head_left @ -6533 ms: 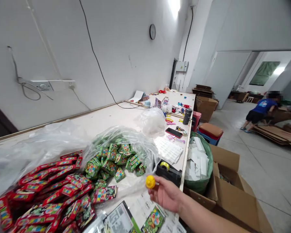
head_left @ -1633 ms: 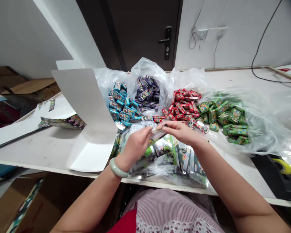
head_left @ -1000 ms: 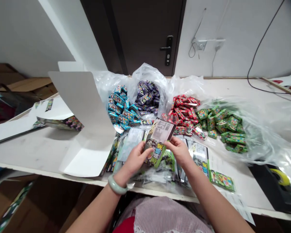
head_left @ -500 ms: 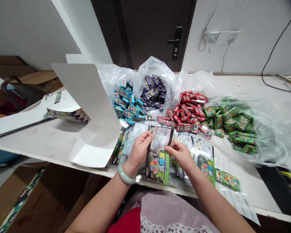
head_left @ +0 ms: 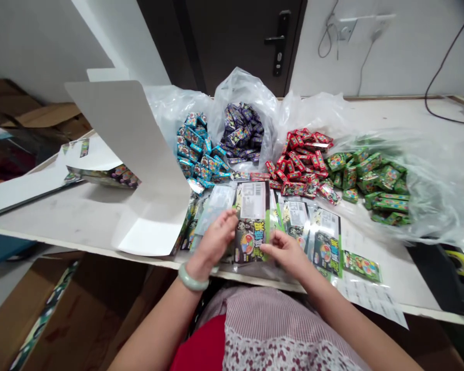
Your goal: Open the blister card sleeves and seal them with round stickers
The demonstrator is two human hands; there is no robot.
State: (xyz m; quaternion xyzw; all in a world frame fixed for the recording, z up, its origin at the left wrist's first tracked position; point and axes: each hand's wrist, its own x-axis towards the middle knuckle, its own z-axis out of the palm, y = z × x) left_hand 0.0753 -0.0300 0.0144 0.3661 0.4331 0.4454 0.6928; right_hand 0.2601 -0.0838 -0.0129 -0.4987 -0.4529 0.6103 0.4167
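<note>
A flat printed candy packet [head_left: 250,239] with a clear top part and a white barcode label [head_left: 253,200] lies before me at the table's front. My right hand [head_left: 288,252] pinches its right edge, thumb on the printed face. At the left edge is my left hand [head_left: 217,234], with a pale green bangle on the wrist. Its fingers are loosely bent and slightly blurred, with nothing visible in them. More packets lie to both sides, including a labelled packet [head_left: 327,242] on the right and dark packets [head_left: 189,226] on the left.
Behind are piles of small wrapped candies: blue [head_left: 199,154], purple [head_left: 243,134], red [head_left: 303,162] and green [head_left: 382,180], in or beside clear plastic bags. A bent white card [head_left: 139,144] stands on the left. A label sheet [head_left: 371,296] and a black tape dispenser [head_left: 443,278] lie right.
My left hand has come off the packet's label and moved down and left. My right hand has slid lower along the packet's edge. The view has tilted slightly.
</note>
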